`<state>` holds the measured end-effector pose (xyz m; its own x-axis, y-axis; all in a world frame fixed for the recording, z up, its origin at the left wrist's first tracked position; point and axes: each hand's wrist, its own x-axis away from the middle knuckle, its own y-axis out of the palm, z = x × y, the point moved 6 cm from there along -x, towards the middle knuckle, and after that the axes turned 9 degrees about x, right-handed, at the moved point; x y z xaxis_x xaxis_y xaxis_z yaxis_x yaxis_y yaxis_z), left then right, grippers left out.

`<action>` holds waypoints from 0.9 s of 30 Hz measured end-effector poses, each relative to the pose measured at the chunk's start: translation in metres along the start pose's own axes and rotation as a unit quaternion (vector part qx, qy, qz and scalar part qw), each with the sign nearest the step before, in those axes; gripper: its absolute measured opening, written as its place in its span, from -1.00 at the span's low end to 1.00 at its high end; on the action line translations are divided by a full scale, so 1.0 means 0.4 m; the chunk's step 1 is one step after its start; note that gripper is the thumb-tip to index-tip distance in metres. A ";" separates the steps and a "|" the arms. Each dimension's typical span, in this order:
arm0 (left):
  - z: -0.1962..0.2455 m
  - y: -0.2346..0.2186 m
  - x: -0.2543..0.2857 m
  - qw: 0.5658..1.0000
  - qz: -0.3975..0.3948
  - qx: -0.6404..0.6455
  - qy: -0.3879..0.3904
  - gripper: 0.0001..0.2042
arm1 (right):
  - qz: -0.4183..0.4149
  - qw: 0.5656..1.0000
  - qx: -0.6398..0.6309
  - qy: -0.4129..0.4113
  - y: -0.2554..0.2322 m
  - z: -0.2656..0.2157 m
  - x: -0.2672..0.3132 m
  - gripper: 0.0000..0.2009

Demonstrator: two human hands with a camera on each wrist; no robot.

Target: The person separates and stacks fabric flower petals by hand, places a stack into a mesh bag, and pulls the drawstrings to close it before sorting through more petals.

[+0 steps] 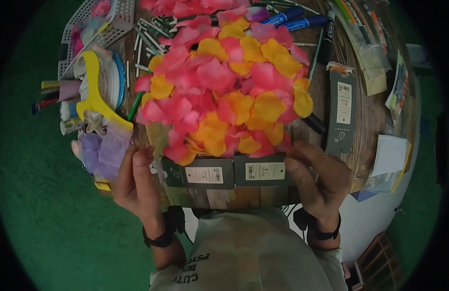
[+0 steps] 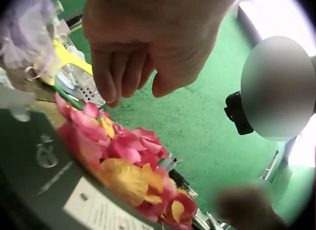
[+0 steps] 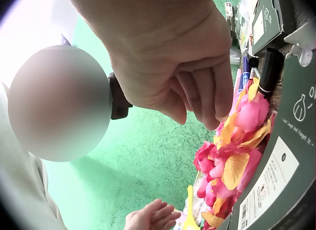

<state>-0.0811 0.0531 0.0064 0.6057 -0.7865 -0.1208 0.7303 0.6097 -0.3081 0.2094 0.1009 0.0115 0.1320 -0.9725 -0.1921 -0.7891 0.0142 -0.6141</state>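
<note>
A heap of pink and orange-yellow artificial petals (image 1: 210, 75) covers the middle of the table. Along its near side lie two dark green flat boxes with white labels, a left box (image 1: 176, 173) and a right box (image 1: 241, 178). My left hand (image 1: 141, 182) hovers beside the outer end of the left box, fingers loosely bent and nothing between them. At the outer end of the right box, my right hand (image 1: 319, 177) also hangs with bent fingers and holds nothing. Both wrist views show the hands close over the petals (image 2: 126, 156) and boxes (image 3: 276, 190).
On the left stand a white perforated basket (image 1: 122, 19), a yellow Y-shaped piece (image 1: 92, 72) and purple gauzy fabric (image 1: 105, 153). Blue markers (image 1: 307, 23) and pens lie behind the petals. Another dark box (image 1: 333, 133) and a white packet (image 1: 390, 155) are on the right.
</note>
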 end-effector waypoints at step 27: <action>-0.110 -0.015 0.127 0.872 -0.331 -0.281 0.225 -0.41 | -0.083 0.953 0.286 -0.056 0.078 0.024 0.214 -0.59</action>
<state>-0.0686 0.0049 -0.0395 -0.1676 -0.9840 -0.0600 0.5263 -0.0378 -0.8495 0.2018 0.0202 -0.0317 0.3149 -0.9419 -0.1171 -0.3000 0.0183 -0.9538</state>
